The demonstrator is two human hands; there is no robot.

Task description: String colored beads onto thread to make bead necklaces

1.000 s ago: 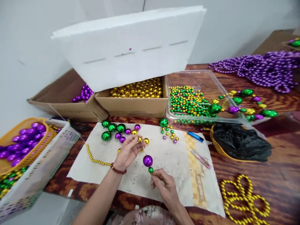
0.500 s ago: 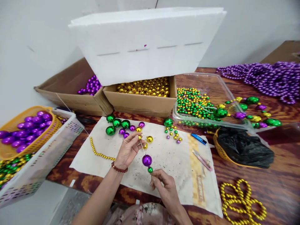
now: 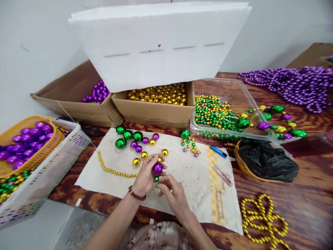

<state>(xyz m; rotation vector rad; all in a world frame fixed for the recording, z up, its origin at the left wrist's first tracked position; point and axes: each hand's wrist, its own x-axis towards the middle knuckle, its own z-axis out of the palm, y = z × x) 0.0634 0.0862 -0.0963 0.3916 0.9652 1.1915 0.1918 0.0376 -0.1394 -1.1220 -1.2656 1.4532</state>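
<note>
My left hand [image 3: 148,173] is closed round a large purple bead [image 3: 157,168], with a small gold bead [image 3: 159,159] just above it. Below the purple one sits a small green bead [image 3: 156,179], in line with the other two. My right hand [image 3: 172,191] has its thumb and fingertips pinched together right beside the green bead; whatever they pinch is too small to make out. Near my left wrist, a strand of gold beads [image 3: 114,171] curves over the white cloth [image 3: 104,187]. Loose gold balls [image 3: 136,161], purple balls [image 3: 138,149] and green balls [image 3: 120,143] lie beyond my hands.
Cardboard boxes [image 3: 153,113] of beads stand behind, under a white foam box [image 3: 161,66]. At right are a clear tray [image 3: 234,133], a blue cutter [image 3: 218,151], pink-handled snips [image 3: 222,174], a basket with a black bag [image 3: 267,161] and a gold bead necklace [image 3: 270,218]. Baskets [image 3: 59,159] stand left.
The purple and green beads have come up against the gold bead, and the bare thread between them no longer shows. My right hand has moved up and left, close to my left hand.
</note>
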